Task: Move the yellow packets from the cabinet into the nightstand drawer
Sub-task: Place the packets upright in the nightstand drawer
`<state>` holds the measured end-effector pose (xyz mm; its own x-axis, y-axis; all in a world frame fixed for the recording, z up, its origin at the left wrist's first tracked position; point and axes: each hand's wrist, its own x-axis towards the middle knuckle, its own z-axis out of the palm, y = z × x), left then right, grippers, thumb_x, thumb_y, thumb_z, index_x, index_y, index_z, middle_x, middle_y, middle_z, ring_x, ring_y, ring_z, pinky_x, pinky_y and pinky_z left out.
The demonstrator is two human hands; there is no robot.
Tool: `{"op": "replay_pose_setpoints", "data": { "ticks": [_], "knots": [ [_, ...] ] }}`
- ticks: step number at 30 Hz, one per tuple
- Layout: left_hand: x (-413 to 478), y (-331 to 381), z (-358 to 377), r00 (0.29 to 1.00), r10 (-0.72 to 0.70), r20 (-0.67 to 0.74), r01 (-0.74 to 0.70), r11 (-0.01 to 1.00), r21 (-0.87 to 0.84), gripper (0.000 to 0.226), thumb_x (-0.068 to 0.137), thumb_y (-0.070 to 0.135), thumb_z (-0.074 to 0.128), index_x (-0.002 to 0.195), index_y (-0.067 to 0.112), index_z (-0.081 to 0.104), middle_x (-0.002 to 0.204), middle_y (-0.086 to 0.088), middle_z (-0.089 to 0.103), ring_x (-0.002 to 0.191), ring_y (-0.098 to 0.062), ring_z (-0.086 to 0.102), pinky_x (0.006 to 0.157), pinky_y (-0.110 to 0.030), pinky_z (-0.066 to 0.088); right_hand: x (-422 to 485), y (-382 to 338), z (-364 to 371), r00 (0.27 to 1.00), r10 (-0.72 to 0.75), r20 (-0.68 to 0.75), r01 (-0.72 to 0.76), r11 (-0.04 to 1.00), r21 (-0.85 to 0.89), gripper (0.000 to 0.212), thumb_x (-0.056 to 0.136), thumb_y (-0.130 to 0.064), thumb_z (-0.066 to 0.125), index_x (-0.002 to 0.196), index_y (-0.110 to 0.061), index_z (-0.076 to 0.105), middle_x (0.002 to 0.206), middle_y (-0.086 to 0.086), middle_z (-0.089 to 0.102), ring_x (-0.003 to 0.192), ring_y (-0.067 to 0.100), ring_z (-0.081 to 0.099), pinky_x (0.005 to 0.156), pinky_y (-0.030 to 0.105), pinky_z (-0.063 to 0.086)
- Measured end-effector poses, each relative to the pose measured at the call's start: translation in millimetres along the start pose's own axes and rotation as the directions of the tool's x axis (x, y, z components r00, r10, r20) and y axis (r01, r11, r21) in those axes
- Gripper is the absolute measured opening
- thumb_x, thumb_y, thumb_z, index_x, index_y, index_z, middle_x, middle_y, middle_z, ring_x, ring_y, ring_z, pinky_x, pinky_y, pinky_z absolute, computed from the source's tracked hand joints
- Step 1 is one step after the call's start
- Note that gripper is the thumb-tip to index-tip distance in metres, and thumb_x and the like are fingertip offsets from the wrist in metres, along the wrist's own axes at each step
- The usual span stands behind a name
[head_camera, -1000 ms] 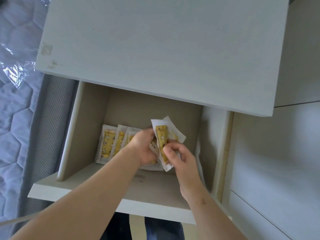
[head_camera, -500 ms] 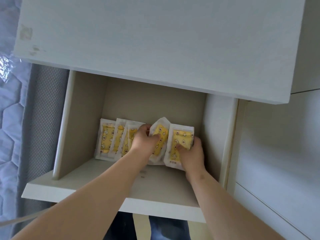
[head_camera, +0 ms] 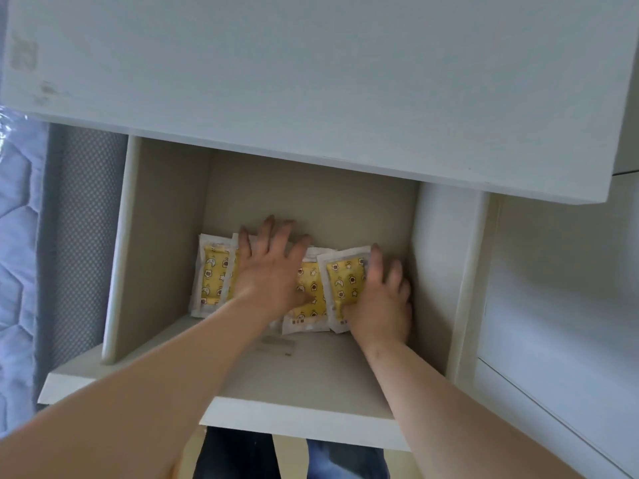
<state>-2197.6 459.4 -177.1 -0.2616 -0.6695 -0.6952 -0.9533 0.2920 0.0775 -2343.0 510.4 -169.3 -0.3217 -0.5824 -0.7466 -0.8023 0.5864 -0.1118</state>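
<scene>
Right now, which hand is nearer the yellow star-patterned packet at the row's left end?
Left. The left hand lies flat beside the leftmost yellow star-patterned packet; the right hand rests on the row's opposite end.

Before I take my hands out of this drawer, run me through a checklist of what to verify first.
1. Yellow packets inside the drawer: ok, they lie overlapping in a row on its floor.
2. Packets below the drawer walls: ok, none sticks up above them.
3. Left hand free to lift: ok, it lies flat on the packets with fingers spread, gripping nothing.
4. Right hand released from the rightmost packet: cannot tell, it rests over that packet's right edge.
5. Room to lift past the nightstand top: ok, both hands appear to lie forward of its front edge.
</scene>
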Motion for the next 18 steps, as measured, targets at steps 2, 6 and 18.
{"op": "replay_pose_setpoints", "data": {
  "ticks": [2,6,18],
  "knots": [
    [3,-8,3,0.999,0.021,0.043,-0.02,1.0,-0.024,0.094,0.071,0.065,0.062,0.146,0.037,0.013,0.153,0.001,0.007,0.143,-0.027,0.001,0.113,-0.057,0.001,5,-2,0,0.997,-0.077,0.012,0.077,0.994,-0.082,0.093,0.082,-0.029,0.067,0.147,-0.039,0.001,0.151,0.007,0.009,0.134,0.032,0.023,0.097,0.041,0.041],
    [4,-15,5,0.999,0.043,0.019,-0.042,0.999,-0.019,0.091,0.069,0.068,0.062,0.144,0.044,0.017,0.144,0.004,0.024,0.134,-0.022,0.022,0.11,-0.052,0.017,13,-1,3,0.987,-0.132,0.088,0.137,0.989,-0.056,0.079,0.088,-0.024,0.06,0.147,-0.04,0.01,0.134,0.01,0.026,0.118,0.03,0.04,0.082,0.039,0.051],
    [4,-50,-4,0.993,0.031,0.112,-0.03,1.0,-0.007,0.089,0.069,0.063,0.067,0.142,0.045,0.021,0.144,0.002,0.022,0.136,-0.025,0.014,0.109,-0.056,0.017,8,-39,27,0.968,-0.167,0.189,0.112,0.956,0.271,0.08,0.078,-0.024,0.074,0.141,-0.028,0.025,0.132,0.012,0.035,0.107,0.033,0.057,0.084,0.036,0.048]
  ]
}}
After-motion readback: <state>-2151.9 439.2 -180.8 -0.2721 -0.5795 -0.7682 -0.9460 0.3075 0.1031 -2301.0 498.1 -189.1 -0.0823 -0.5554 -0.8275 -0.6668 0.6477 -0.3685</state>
